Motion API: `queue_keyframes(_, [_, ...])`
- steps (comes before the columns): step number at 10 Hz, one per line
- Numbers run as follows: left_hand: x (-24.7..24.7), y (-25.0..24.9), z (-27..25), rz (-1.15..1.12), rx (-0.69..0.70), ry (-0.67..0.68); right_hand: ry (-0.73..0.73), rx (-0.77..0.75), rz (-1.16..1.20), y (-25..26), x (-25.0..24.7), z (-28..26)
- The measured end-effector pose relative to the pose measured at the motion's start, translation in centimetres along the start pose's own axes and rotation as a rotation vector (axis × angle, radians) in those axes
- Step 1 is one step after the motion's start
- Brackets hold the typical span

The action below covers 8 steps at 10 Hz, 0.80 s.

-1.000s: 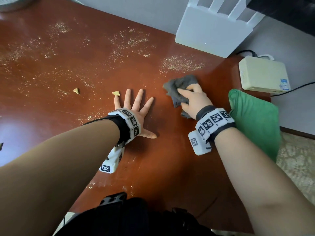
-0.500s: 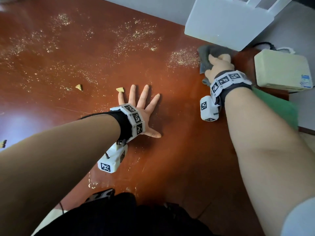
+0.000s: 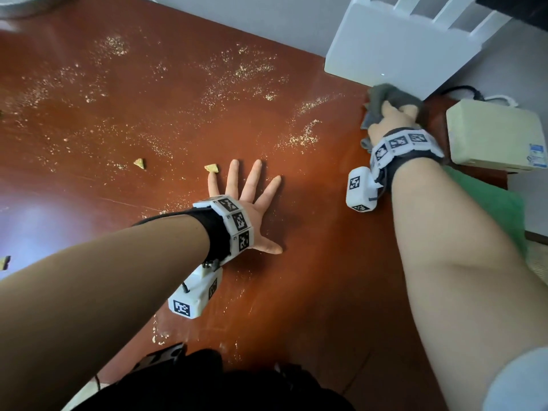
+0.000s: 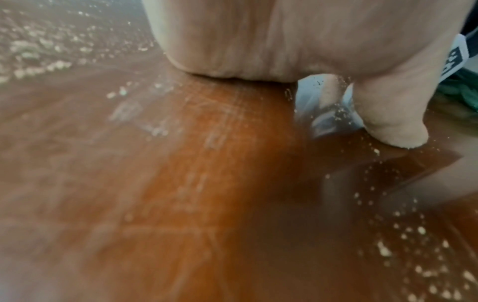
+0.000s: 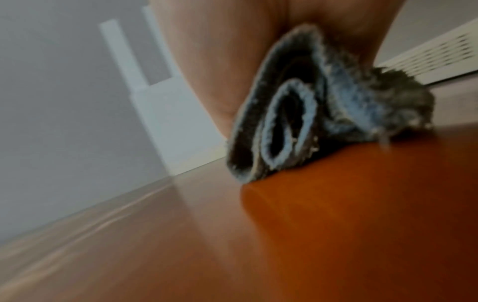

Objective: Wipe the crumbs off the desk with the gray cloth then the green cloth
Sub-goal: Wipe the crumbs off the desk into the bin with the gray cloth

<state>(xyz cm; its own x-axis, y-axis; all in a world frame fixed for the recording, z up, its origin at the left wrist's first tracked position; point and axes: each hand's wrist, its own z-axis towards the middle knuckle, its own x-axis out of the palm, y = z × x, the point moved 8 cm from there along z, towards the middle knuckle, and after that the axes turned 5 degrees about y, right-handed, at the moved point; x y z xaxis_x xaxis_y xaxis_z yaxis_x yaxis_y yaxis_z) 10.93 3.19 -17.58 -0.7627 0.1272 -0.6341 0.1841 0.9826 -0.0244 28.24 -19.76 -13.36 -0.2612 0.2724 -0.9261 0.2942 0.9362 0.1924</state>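
1. Left hand [image 3: 252,209]: its fingers [image 3: 254,176] are spread straight and pressed flat on the bench [image 3: 311,277], holding nothing. Fine crumbs [image 4: 403,241] lie on the near side of this hand. Risk: a pass limited to the far area would leave them behind.
2. 2 larger chips, chip A [image 3: 211,168] touching or just beyond the left fingertips and chip B [image 3: 139,163] farther left. Risk: a bunched cloth may roll over such pieces instead of carrying them.
3. Green cloth [image 3: 489,209]: lies at the right bench edge, nearer than the right hand [image 3: 391,120] and partly under that forearm. Risk: forearm drag could pull it off the edge.
4. Right hand: its fingers are curled around the crumpled gray cloth [image 3: 382,97], which is pressed on the bench at the far right.
5. White router [image 3: 394,51] and beige box [image 3: 492,134]: just beyond and beside the gray cloth. Risk: an overlong stroke could strike them or push crumbs beneath.
6. Crumb patches [image 3: 243,72] lie far left of the cloth, unwiped.
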Motion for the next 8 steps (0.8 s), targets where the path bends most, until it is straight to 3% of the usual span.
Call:
queue_keyframes(1, [-0.1, 0.0, 0.0, 0.0, 0.002, 0.004, 0.056, -0.203, -0.063, 5.6, 1.4, -1.7])
queue_keyframes(2, [-0.1, -0.1, -0.1, -0.001, 0.002, 0.009, 0.234, -0.468, -0.133, 9.9, 3.3, -4.5])
queue_keyframes(3, [-0.2, -0.1, 0.0, 0.005, 0.001, 0.007, 0.238, -0.547, -0.096, 10.6, 1.5, -3.9])
queue_keyframes(4, [-0.1, -0.1, 0.0, 0.0, -0.003, 0.004, 0.049, -0.314, 0.022, 7.9, -1.1, -1.2])
queue_keyframes(5, [-0.1, -0.1, 0.0, -0.006, -0.004, 0.003, 0.077, -0.167, -0.117, 6.4, 0.7, -1.6])
queue_keyframes(6, [-0.2, 0.0, 0.0, -0.003, 0.002, -0.007, 0.153, -0.297, -0.156, 8.0, 2.9, -3.6])
queue_keyframes(7, [-0.1, 0.0, -0.1, -0.002, 0.001, -0.001, 0.343, -0.505, -0.112, 9.1, 4.9, -6.8])
queue_keyframes(8, [-0.2, 0.0, -0.2, 0.018, -0.009, 0.0, 0.211, -0.496, 0.008, 6.6, 2.9, -6.8])
